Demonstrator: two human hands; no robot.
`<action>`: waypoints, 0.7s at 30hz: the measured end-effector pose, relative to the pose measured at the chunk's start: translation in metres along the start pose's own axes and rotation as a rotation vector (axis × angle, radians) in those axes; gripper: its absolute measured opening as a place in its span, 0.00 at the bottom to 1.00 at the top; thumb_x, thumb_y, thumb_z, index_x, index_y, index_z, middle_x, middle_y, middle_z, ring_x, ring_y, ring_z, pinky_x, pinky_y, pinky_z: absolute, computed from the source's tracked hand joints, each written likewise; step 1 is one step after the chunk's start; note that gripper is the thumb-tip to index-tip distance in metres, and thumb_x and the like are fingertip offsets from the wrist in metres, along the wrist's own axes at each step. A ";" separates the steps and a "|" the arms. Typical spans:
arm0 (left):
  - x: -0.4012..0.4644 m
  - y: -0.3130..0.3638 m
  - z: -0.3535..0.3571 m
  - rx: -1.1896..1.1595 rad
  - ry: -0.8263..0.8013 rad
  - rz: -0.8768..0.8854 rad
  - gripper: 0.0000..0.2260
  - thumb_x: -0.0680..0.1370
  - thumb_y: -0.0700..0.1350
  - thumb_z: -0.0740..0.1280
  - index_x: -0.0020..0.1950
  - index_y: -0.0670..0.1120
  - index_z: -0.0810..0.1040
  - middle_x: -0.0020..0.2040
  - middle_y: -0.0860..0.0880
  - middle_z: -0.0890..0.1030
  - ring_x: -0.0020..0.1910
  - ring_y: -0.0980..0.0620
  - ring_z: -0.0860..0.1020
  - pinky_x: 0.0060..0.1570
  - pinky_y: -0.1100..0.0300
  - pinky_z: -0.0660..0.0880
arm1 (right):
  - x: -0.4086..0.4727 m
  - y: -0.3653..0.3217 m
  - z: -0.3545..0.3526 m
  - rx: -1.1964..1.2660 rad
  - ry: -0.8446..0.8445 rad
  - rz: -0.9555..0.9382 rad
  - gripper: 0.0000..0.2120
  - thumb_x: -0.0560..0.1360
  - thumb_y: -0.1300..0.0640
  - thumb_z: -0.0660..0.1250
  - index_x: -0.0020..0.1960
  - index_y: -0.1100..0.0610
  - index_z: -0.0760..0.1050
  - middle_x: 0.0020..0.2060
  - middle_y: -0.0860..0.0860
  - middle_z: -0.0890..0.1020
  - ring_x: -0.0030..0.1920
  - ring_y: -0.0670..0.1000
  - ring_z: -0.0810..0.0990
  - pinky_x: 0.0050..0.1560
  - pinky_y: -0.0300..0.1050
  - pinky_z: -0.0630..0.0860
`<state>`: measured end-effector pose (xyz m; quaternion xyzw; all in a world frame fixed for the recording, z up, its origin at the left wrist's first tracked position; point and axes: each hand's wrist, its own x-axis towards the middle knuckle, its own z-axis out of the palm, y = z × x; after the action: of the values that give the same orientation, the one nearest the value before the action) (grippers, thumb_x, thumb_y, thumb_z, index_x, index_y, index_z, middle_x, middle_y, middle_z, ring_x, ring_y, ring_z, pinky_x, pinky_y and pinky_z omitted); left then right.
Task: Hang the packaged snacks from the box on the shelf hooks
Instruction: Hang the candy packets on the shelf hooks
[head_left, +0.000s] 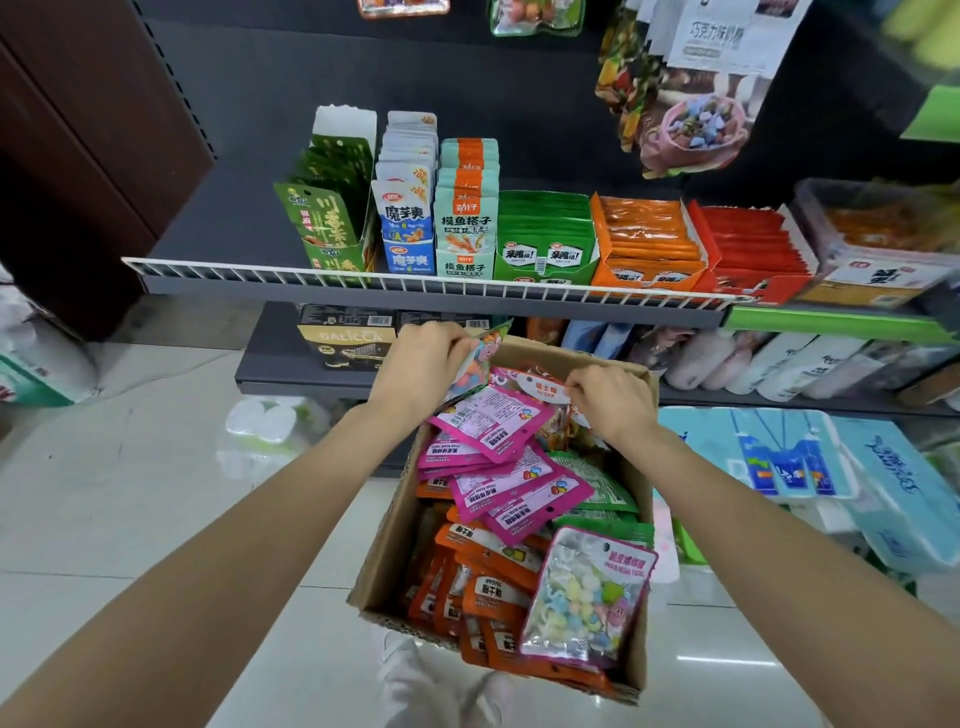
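A cardboard box (387, 551) sits on the floor below me, full of pink, orange and green snack packets. My left hand (421, 364) grips a colourful candy packet (475, 364) at the box's far left corner, lifted above the pile. My right hand (613, 397) pinches the top of an orange-labelled packet (545, 389) at the far end of the box. A clear packet of pastel candies (587, 597) lies on top near the front right. Hanging snack bags (691, 119) show at the upper right on the dark back panel.
A shelf with a white wire rail (415, 283) holds upright snack cartons just beyond the box. A lower shelf (291, 382) carries boxed goods and bottles. Tissue packs (810, 462) lie on the floor at right. White tiled floor (130, 493) spreads to the left.
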<state>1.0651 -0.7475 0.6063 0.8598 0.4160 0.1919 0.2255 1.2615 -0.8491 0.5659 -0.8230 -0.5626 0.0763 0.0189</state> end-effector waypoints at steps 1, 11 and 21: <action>0.002 0.000 -0.001 0.010 -0.002 0.000 0.12 0.81 0.44 0.60 0.55 0.41 0.81 0.47 0.40 0.84 0.45 0.42 0.80 0.45 0.50 0.77 | -0.001 -0.002 -0.001 0.008 0.021 0.000 0.12 0.80 0.57 0.56 0.54 0.53 0.78 0.49 0.54 0.82 0.46 0.58 0.81 0.37 0.46 0.71; 0.021 0.012 -0.060 -0.153 0.312 -0.065 0.08 0.78 0.44 0.66 0.49 0.42 0.83 0.43 0.46 0.84 0.41 0.49 0.81 0.45 0.55 0.77 | -0.001 -0.015 -0.071 0.584 0.346 -0.169 0.07 0.79 0.60 0.60 0.45 0.53 0.74 0.28 0.44 0.76 0.30 0.44 0.77 0.35 0.48 0.73; 0.057 0.066 -0.130 -0.254 0.331 -0.010 0.07 0.72 0.49 0.72 0.38 0.46 0.80 0.36 0.49 0.81 0.36 0.54 0.77 0.37 0.64 0.72 | 0.020 -0.047 -0.176 0.621 0.480 -0.306 0.05 0.77 0.58 0.65 0.45 0.53 0.79 0.39 0.45 0.80 0.41 0.43 0.77 0.42 0.35 0.71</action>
<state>1.0723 -0.7088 0.7583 0.7792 0.4239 0.3804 0.2614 1.2507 -0.8037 0.7435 -0.6795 -0.6084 0.0445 0.4076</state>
